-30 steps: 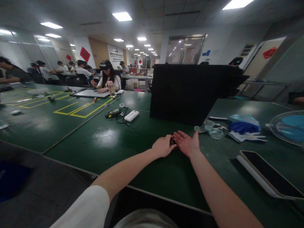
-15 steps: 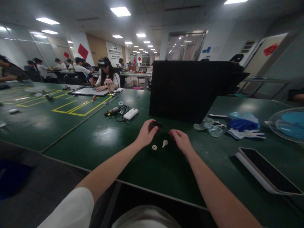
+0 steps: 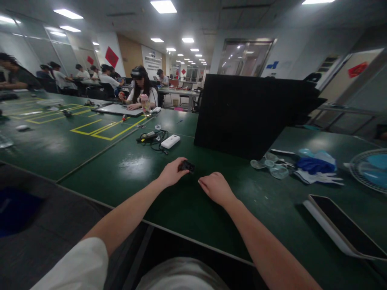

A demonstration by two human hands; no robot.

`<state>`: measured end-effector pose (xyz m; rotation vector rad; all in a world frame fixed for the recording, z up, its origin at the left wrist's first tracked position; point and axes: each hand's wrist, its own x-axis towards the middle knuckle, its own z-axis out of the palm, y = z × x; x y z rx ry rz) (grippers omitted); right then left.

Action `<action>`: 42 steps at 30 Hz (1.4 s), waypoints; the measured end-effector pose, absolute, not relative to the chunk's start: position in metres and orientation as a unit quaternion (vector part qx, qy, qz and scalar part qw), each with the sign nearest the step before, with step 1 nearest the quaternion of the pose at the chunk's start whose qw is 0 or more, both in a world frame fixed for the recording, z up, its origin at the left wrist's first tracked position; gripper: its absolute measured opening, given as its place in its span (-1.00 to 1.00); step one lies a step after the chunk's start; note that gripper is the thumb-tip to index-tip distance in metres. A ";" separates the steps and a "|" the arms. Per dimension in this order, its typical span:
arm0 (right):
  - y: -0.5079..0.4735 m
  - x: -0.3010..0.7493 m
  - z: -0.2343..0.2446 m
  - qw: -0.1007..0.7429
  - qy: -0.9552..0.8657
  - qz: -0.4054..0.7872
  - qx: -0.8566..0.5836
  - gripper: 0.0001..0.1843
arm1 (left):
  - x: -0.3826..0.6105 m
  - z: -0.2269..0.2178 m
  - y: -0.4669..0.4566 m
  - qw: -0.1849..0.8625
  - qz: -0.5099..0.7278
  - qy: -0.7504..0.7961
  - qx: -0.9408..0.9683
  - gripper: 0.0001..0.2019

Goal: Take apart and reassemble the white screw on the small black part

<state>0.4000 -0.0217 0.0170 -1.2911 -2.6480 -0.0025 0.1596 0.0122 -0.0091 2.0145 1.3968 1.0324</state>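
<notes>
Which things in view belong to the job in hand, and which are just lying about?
Seemingly in use:
- small, compact black object, held in the left hand
- right hand nearby, curled; contents hidden

Seemingly lying about:
- white rectangular block with rounded corners
- crumpled blue bundle
- flat white glove
- black-screened, white-edged slab

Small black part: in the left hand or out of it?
In. The left hand pinches the small black part at one end, its other end sticking out toward the right hand, which is apart from it.
</notes>
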 end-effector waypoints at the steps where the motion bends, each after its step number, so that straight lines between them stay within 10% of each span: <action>1: -0.021 0.401 0.016 0.100 -0.887 -0.009 -0.451 -0.69 | 0.162 -0.008 0.010 0.232 0.364 0.513 0.742 -0.49; 11: -0.027 0.397 0.020 0.296 -0.852 0.030 -0.432 -0.74 | 0.180 -0.006 -0.006 0.178 0.286 0.532 0.777 -0.49; 33: -0.014 0.420 0.027 0.399 -0.790 0.053 -0.463 -0.75 | 0.194 -0.003 -0.018 0.250 0.314 0.478 0.782 -0.48; 42: -0.001 0.501 0.025 0.126 -0.838 0.172 -0.502 -0.57 | 0.187 -0.004 -0.012 0.237 0.312 0.524 0.756 -0.50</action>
